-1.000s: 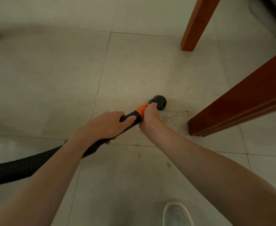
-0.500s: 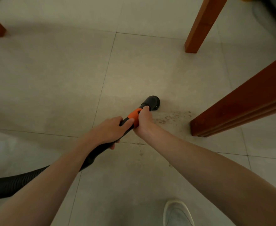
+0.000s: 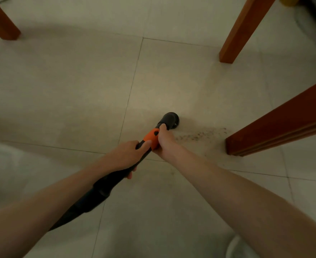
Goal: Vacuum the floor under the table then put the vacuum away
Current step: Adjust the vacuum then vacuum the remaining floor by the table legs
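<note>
The left hand [image 3: 125, 155] is being kept clenched around the black plastic vacuum wand [image 3: 105, 185], nearest the body. Just ahead, the right hand [image 3: 164, 141] is being wrapped round the wand's orange collar [image 3: 150, 137]. Beyond its fingertips, the round black nozzle [image 3: 170, 120] is being held on the pale tiled floor [image 3: 78, 90]. Dark scattered crumbs [image 3: 200, 135] are lying right of it, beside a red-brown wooden table leg [image 3: 276, 127].

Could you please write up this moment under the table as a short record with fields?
left hand: left hand grips the black wand
right hand: right hand grips the orange collar
nozzle: round black nozzle down at the tiled floor
dirt: dark crumbs to the right of the nozzle, not yet picked up
nearby: wooden table leg beyond, wooden beam at right
</note>
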A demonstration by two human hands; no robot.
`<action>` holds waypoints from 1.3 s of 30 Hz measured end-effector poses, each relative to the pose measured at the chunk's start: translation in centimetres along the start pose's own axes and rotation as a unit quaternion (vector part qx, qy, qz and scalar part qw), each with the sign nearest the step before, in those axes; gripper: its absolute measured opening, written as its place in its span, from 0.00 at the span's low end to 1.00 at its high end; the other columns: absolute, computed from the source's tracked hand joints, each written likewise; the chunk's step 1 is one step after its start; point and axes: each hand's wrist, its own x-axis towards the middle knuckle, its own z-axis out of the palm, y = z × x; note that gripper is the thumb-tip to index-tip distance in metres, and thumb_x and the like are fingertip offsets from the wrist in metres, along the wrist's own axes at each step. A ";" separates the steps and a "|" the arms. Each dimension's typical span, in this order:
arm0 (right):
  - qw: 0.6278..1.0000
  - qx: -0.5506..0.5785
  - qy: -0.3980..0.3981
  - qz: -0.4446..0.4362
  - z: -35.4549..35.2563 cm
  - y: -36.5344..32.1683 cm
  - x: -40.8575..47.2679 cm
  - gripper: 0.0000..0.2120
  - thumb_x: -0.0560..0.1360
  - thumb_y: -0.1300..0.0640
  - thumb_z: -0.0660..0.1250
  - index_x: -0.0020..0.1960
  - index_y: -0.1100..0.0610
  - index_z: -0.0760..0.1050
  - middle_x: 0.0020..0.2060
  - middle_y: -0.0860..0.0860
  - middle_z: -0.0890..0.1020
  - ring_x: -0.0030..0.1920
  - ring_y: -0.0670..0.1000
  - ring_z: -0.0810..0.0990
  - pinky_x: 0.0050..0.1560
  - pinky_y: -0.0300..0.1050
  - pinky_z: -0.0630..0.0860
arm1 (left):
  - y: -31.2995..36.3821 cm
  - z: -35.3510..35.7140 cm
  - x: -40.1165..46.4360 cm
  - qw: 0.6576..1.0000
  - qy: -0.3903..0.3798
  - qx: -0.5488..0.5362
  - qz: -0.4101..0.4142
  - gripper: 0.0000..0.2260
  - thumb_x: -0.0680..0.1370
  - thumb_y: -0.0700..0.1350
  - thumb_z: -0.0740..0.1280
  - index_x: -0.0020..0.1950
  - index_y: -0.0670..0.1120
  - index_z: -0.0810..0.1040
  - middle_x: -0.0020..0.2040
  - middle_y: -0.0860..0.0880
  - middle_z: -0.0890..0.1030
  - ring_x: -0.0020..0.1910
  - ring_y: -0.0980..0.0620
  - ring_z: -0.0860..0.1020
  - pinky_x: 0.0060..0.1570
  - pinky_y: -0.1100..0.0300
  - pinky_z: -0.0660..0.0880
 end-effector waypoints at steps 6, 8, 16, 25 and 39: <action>0.994 -0.046 0.025 -0.091 2.6 2.4 -0.9 0.19 0.81 0.44 0.51 0.51 0.59 0.69 0.40 0.52 0.75 0.44 0.53 0.76 0.48 0.51 0.76 | -2.4 0.0 -1.5 0.994 0.070 -0.080 -0.001 0.16 0.80 0.53 0.56 0.45 0.43 0.74 0.27 0.47 0.78 0.21 0.50 0.75 0.25 0.60 0.72; 0.994 -0.061 0.013 -0.086 3.3 3.3 -1.6 0.18 0.82 0.44 0.50 0.50 0.58 0.69 0.38 0.51 0.74 0.40 0.51 0.74 0.43 0.46 0.73 | -3.3 0.4 -2.6 0.994 0.076 -0.084 -0.008 0.16 0.80 0.53 0.55 0.45 0.43 0.73 0.26 0.47 0.77 0.19 0.51 0.74 0.24 0.60 0.71; 0.998 -0.057 -0.007 -0.038 3.9 6.6 -2.2 0.18 0.82 0.45 0.50 0.52 0.59 0.68 0.37 0.51 0.73 0.40 0.50 0.74 0.47 0.47 0.74 | -5.5 0.9 -3.9 0.997 0.048 -0.043 -0.050 0.20 0.78 0.61 0.52 0.44 0.46 0.73 0.26 0.47 0.77 0.19 0.53 0.74 0.24 0.62 0.71; 0.996 -0.073 0.013 -0.056 2.6 6.6 -2.0 0.19 0.82 0.44 0.50 0.46 0.58 0.69 0.35 0.51 0.72 0.35 0.48 0.72 0.40 0.45 0.73 | -5.0 2.2 -3.6 0.997 0.045 -0.044 -0.043 0.21 0.78 0.61 0.52 0.44 0.45 0.72 0.27 0.47 0.78 0.20 0.52 0.75 0.25 0.60 0.74; 0.985 -0.138 0.029 -0.094 1.9 3.9 0.3 0.20 0.81 0.43 0.51 0.50 0.59 0.70 0.35 0.50 0.71 0.33 0.48 0.70 0.30 0.40 0.65 | -3.7 3.4 -0.3 0.992 0.076 -0.100 -0.017 0.20 0.79 0.60 0.52 0.46 0.44 0.72 0.28 0.47 0.77 0.20 0.53 0.74 0.23 0.63 0.72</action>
